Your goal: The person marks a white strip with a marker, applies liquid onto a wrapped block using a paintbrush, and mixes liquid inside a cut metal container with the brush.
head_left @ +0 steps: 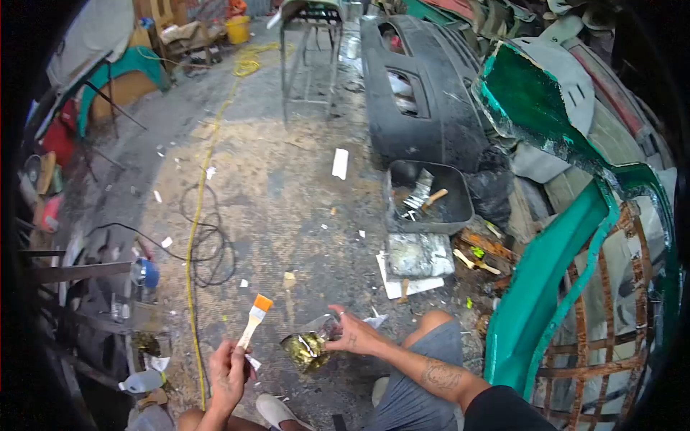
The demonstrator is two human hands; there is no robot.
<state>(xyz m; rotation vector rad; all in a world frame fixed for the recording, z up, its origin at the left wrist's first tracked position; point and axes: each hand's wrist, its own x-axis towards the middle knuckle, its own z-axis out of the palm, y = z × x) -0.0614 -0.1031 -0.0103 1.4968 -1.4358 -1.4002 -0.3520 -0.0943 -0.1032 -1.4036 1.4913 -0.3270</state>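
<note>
My left hand (228,372) is closed round the wooden handle of a flat paintbrush (256,317). Its orange bristles point up and away from me. To the right of it, my right hand (351,332) grips the rim of a clear plastic container (307,349), which looks tilted. Something shiny and yellow-green, perhaps a liquid, shows inside; I cannot make out exactly what it is. The brush and the container are apart, both held over the floor near my shoes.
A black tub (431,194) with brushes stands ahead right, behind a foil-like silver block (420,255). Green moulded panels (550,287) rise at right, and a dark bumper-like part (424,93) lies farther off. A yellow cord (192,273) and black cable (215,244) cross the littered floor.
</note>
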